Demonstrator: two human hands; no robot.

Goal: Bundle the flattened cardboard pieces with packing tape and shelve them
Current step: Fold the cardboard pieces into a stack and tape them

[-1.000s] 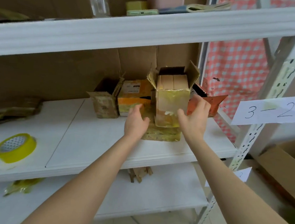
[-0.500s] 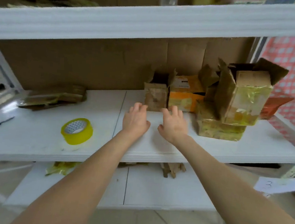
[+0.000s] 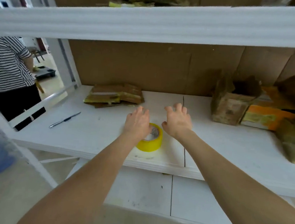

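Though taped boxes [image 3: 232, 108] already stand far right, the flattened cardboard [image 3: 115, 95] far left seems next for bundling (our guess). Our left hand [image 3: 137, 121], fingers loose, hangs over the near tape roll [image 3: 149, 144]; our right hand [image 3: 177, 122] is spread, and both hold nothing.

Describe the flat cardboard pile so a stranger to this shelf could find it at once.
Look at the white middle shelf with the brown back wall. The flat cardboard pile lies at its back left, beyond the pen and the yellow tape roll. Unlike the boxes standing on the right, it lies flat, bound in yellowish tape.
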